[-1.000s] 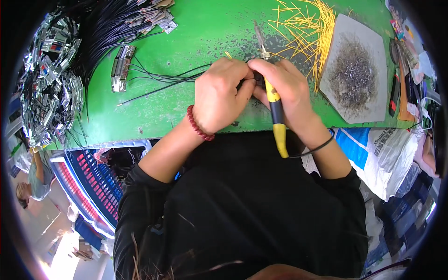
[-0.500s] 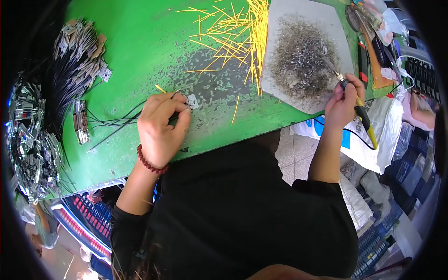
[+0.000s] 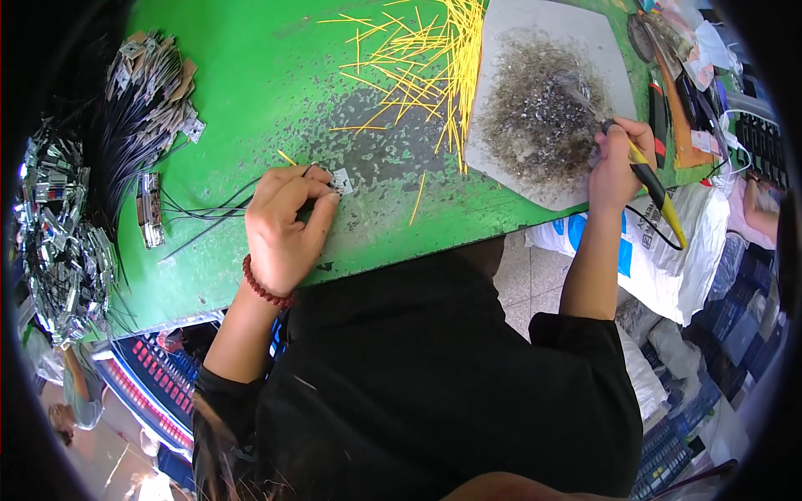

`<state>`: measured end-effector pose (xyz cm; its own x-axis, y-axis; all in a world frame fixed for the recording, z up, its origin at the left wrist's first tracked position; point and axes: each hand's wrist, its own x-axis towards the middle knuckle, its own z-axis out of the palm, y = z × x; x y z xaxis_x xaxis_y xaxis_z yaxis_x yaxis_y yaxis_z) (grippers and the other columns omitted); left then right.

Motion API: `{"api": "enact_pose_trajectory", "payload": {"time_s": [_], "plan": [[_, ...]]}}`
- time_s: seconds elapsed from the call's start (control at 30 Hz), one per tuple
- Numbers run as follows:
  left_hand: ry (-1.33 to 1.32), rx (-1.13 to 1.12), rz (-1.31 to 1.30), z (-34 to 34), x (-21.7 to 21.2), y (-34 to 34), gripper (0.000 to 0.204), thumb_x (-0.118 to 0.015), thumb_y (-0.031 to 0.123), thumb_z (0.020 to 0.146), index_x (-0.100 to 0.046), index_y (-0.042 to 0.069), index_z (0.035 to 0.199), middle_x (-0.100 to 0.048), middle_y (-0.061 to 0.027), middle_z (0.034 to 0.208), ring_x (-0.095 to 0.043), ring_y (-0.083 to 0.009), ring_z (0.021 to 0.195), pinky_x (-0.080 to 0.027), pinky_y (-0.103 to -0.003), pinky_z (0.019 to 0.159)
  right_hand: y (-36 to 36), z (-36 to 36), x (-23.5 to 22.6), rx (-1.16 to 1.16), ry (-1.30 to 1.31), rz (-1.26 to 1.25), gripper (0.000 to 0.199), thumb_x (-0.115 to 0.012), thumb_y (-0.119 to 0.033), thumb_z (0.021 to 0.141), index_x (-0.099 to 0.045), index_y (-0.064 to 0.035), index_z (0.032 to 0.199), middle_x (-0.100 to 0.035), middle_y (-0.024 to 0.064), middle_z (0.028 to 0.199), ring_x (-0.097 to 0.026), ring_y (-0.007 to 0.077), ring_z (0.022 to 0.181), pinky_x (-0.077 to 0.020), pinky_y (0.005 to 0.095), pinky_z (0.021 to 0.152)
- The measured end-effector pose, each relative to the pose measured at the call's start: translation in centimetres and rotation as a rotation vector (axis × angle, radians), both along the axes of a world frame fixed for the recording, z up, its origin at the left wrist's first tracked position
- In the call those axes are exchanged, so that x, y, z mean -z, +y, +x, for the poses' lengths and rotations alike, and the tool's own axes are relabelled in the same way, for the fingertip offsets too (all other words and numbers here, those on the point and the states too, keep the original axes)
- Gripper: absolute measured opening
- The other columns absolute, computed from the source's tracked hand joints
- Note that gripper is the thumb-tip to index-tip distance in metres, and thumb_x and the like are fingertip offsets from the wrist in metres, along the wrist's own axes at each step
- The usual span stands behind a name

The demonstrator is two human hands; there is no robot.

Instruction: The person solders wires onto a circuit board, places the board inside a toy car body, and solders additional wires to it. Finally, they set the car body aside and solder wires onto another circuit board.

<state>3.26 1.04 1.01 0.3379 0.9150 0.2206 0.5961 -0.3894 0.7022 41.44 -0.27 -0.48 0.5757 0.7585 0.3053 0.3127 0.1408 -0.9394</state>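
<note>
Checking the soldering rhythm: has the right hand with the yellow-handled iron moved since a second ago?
Yes. The right hand left the left hand at the small part and swung right; the iron now tips onto the grey pad.

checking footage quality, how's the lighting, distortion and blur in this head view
Head view: bright even light on the green table, fisheye bending its edge, black corners. Left hand on the small pale chip is sharp; right hand with the yellow-handled soldering iron is sharp too.

Bare green table (image 3: 251,75) between wire bundle (image 3: 138,125) — yellow sticks (image 3: 426,50).
</note>
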Motion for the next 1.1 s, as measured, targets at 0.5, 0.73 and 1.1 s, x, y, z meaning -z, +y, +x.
{"api": "enact_pose_trajectory", "payload": {"time_s": [0.5, 0.73, 1.1], "plan": [[-0.050, 0.027, 0.086, -0.4, 0.9, 0.0, 0.007, -0.069, 0.001, 0.073, -0.063, 0.003, 0.075, -0.069, -0.0094, 0.088, -0.064, -0.0264, 0.084, -0.052, -0.035, 0.075, -3.3, -6.8, -1.6, -0.227, 0.125, 0.122, 0.012, -0.058, -0.006, 0.081, -0.056, 0.0015, 0.089, -0.055, 0.0086, 0.077, -0.053, 0.0114, 0.058, -0.0445, 0.0226, 0.054], [-0.054, 0.007, 0.149, -0.5, 1.5, -0.1, 0.006, -0.069, 0.003, 0.072, -0.064, 0.005, 0.075, -0.069, -0.0066, 0.086, -0.064, -0.0252, 0.081, -0.053, -0.034, 0.069, -4.9, -15.8, 0.7, -0.601, 0.193, -0.011, 0.024, -0.070, -0.016, 0.083, -0.053, -0.0013, 0.093, -0.054, 0.0029, 0.077, -0.045, 0.0062, 0.060, -0.0355, 0.0211, 0.055], [-0.063, -0.001, 0.195, -0.6, 1.8, -0.2, 0.008, -0.069, 0.002, 0.071, -0.066, 0.003, 0.078, -0.068, -0.0072, 0.086, -0.064, -0.0259, 0.080, -0.053, -0.034, 0.068, -4.7, -16.7, 1.1, -0.627, 0.140, -0.051, 0.026, -0.071, -0.017, 0.083, -0.052, -0.0012, 0.093, -0.053, 0.0009, 0.077, -0.041, 0.0040, 0.063, -0.0324, 0.0201, 0.056]]}}
